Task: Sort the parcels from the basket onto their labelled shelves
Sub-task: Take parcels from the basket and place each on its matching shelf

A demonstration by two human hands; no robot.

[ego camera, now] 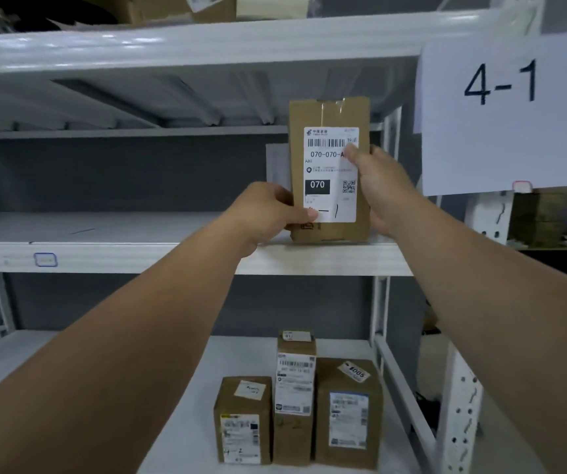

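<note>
A tall brown cardboard parcel (330, 114) with a white label reading 070-070 and a handwritten mark stands upright at the right end of the middle shelf (138, 258). My left hand (268, 213) grips its lower left edge, thumb on the label. My right hand (377, 186) grips its right side, thumb over the upper label. A paper sign reading 4-1 (504, 114) hangs on the right upright beside this shelf. The basket is out of view.
Three brown labelled parcels (295, 398) stand together on the lower shelf (189, 439), one marked 4-2. Another box (176, 6) sits on the top shelf. The white perforated upright (463, 388) runs down the right, with dark boxes (538, 217) behind it.
</note>
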